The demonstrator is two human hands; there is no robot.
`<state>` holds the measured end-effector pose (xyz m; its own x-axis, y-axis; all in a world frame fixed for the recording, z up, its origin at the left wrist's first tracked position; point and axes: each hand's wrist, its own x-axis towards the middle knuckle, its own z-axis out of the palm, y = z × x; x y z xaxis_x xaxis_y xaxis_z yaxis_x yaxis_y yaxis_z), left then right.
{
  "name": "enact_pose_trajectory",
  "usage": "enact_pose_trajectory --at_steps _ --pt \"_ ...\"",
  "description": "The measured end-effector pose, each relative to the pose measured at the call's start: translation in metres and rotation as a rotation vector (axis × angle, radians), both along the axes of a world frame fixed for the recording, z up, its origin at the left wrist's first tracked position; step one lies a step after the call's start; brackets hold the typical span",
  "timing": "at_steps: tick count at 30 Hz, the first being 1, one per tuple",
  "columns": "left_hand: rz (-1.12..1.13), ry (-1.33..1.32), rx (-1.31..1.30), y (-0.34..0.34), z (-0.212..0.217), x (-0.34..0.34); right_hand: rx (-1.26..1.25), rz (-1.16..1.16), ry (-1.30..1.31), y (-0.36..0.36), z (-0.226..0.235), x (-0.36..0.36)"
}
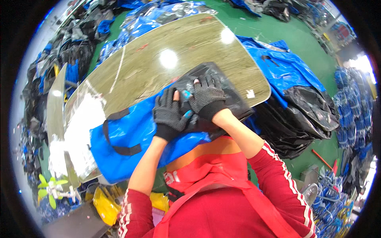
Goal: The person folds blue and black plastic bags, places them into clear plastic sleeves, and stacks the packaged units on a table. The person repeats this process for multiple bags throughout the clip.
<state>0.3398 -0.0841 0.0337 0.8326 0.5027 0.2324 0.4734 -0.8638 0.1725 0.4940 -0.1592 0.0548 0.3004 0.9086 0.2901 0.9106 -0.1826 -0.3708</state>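
A folded blue and black bag [137, 137] of shiny sheet material lies along the near edge of a wood-patterned table [151, 51]. Its blue part with a black strap handle [126, 150] is at the left, its black part at the right. My left hand [171, 113], in a dark dotted glove, rests flat where the blue meets the black. Beside it, slightly farther away, my right hand [208, 95] presses flat on the black part in a matching glove, fingers stretched forward. A bare thumb shows on the left hand, and a bare fingertip on the right.
White, clear plastic sheets [85, 135] cover the table's left end. More blue and black bags [301, 95] are heaped against its right side. A small green-bladed fan [51, 188] stands at lower left. Blue bundles [345, 107] are stacked at far right on the green floor [293, 37].
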Motion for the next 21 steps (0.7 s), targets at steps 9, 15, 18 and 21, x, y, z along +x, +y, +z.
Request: enact_pose_trajectory --at_steps 9,15,18,21 --pt "0.851 0.51 0.239 0.066 -0.006 -0.281 -0.117 0.056 -0.082 0.03 0.005 -0.067" --pt "1.05 -0.341 -0.567 0.027 -0.054 -0.374 -0.217 0.198 -0.219 0.067 -0.043 -0.13" --pt "1.04 -0.576 -1.194 0.022 -0.017 -0.365 -0.162 0.188 -0.208 0.067 -0.05 -0.129" --pt "0.996 -0.87 -1.681 0.025 0.013 -0.351 -0.093 0.345 -0.163 0.064 -0.044 -0.116"
